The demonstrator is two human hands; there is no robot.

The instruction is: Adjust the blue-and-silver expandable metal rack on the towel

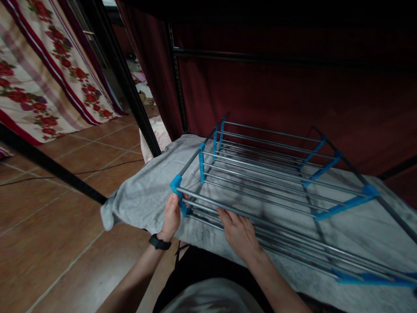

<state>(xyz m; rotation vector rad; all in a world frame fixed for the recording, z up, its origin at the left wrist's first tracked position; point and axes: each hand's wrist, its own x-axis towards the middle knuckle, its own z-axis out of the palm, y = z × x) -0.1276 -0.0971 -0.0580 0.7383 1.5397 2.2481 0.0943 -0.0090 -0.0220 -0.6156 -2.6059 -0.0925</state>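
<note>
Silvery metal-tube rack, likely light, stiff and slick: left hand pinches its blue plastic corner post, good purchase there; right hand over front bars, grip unclear.

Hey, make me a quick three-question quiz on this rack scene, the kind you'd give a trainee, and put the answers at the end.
1. Multiple choice: what lies under the rack?
A) a wooden board
B) a gray blanket
C) a cardboard box

2. True or false: the left-hand grip is at a blue corner piece, while the right-hand grip is on the metal bars.

3. Short answer: on which of the person's arms, left or right, is the black watch worn?

Key: 1. B; 2. True; 3. Left.
</note>
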